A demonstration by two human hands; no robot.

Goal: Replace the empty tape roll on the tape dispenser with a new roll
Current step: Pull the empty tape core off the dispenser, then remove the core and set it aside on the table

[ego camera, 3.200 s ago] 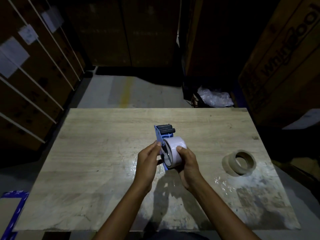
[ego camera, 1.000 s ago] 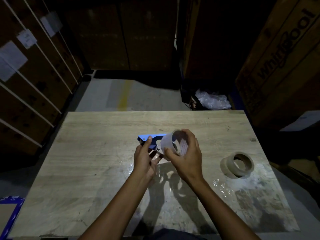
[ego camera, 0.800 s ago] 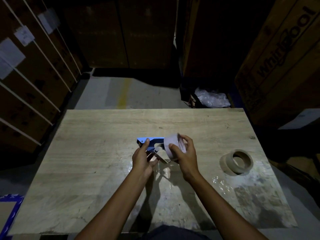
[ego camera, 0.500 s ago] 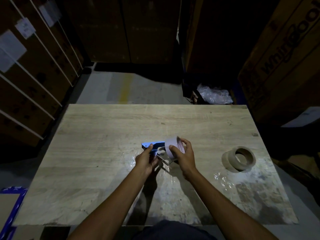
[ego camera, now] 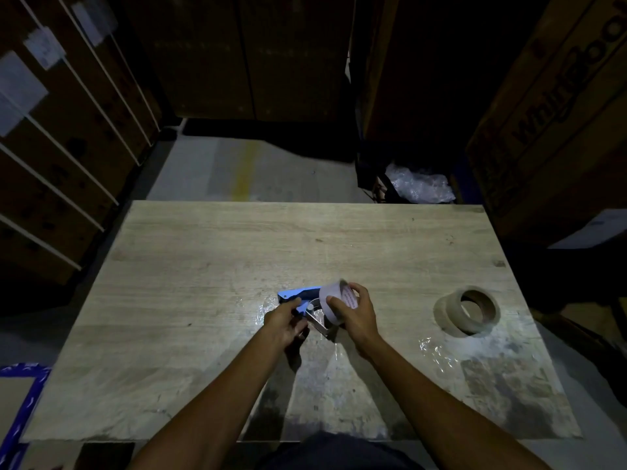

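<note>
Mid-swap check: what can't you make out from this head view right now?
- Whether the white roll is seated on the blue dispenser: the right hand and the roll cover the hub.
- Dispenser handle: under the left hand.
- Red print on the roll: too small and blurred to read.
- Tan roll: dim light; tape left unclear.

On the large cardboard box (ego camera: 556, 106) at the right, dark lettering runs slantwise up its face and reads "Whirlpool", with the last letters cut by the picture's edge. The white roll (ego camera: 334, 305) held over the desk carries a small label with red print on its inner side, too small and blurred to read. Pale paper labels (ego camera: 17, 93) on the cartons at the left show no legible writing.
</note>
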